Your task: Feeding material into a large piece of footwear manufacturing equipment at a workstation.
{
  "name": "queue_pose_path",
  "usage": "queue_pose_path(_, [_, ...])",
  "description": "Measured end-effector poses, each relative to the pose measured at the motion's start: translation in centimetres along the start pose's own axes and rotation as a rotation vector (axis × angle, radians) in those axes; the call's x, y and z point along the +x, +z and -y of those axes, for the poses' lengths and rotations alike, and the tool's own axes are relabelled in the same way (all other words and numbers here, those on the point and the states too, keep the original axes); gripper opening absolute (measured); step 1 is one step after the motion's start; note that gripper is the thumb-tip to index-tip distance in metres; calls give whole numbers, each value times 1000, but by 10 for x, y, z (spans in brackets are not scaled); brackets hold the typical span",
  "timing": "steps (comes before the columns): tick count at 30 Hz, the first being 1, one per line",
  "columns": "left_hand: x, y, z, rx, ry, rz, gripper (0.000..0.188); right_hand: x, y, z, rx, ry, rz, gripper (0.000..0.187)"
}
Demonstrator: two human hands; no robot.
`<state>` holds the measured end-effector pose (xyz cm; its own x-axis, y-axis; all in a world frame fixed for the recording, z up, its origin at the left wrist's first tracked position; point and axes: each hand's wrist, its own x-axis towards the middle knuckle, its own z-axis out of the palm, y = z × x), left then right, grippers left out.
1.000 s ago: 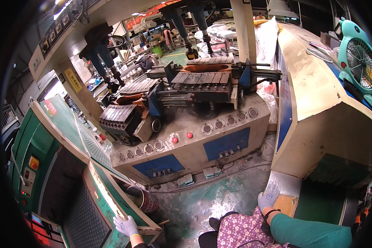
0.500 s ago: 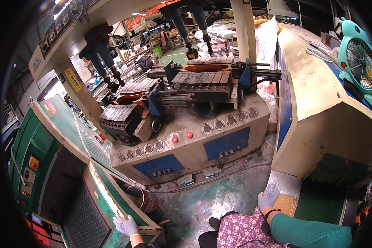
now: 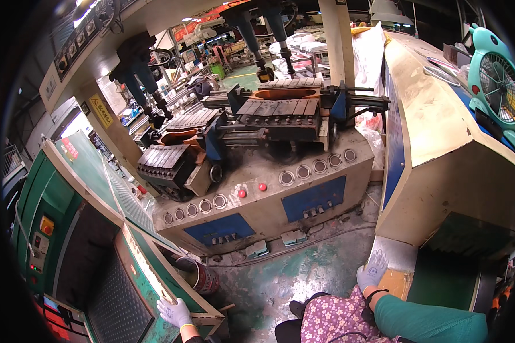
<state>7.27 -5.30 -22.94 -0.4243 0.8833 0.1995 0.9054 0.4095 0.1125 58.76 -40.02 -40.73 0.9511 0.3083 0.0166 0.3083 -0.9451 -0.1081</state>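
Note:
My left hand [image 3: 175, 313], in a pale grey work glove, lies with fingers stretched out on the edge of a green machine housing [image 3: 151, 268] at the lower left. My right hand [image 3: 372, 271], gloved alike, rests flat with its fingers spread on a metal plate [image 3: 403, 255] beside a brown board [image 3: 396, 282]. That plate is at the mouth of a beige machine [image 3: 440, 188] with a dark green belt [image 3: 444, 279]. Neither hand holds anything.
Ahead stands a beige two-station press [image 3: 252, 188] with red buttons [image 3: 262, 187], slatted clamps [image 3: 277, 114] and foot pedals [image 3: 257, 249] before it. A red bucket [image 3: 205, 278] sits by the green housing. A teal fan [image 3: 500, 86] stands at the right.

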Motion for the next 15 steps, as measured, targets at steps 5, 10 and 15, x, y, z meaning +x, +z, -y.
queue_pose_path(5, [1,1,0,2,-1,3,75,0,-1,0,16,0,-7,84])
queue_pose_path(10, [2,3,1,3,1,-4,75,1,-2,0,25,8,7,85])
queue_pose_path(15, [1,3,3,3,0,-4,74,0,-3,0,25,12,20,85])
